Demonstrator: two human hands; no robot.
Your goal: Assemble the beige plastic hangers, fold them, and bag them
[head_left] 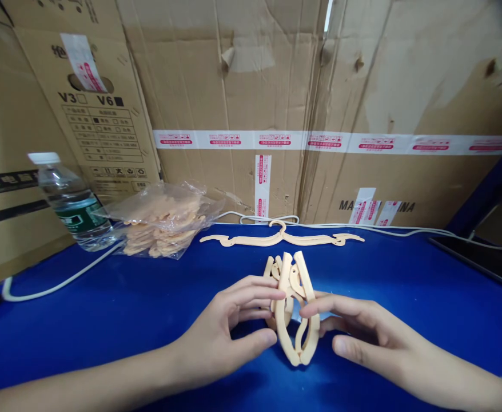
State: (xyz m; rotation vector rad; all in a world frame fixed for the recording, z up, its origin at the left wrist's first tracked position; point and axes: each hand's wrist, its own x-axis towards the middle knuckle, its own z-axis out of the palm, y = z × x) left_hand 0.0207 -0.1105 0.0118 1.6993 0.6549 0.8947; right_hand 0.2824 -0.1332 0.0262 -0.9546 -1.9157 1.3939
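Observation:
In the middle of the blue table is a folded cream plastic hanger (311,337), its two arms side by side and joined at the near end. Close behind it is a second folded hanger (269,268), partly hidden. My left hand (238,320) reaches in from the left, fingertips against the folded hangers, thumb apart and fingers loosely spread. On the other side my right hand (366,332) touches the front hanger with its index fingertip, the thumb held away. Neither hand is closed round anything. Behind them lies an unfolded hanger (255,240) with its hook toward the back.
A clear plastic bag (165,223) of cream hanger parts lies at the back left, beside a water bottle (77,206). A white cable (62,286) runs along the table's back and left. Cardboard boxes (234,91) wall off the back; a dark flat device (478,257) is at right.

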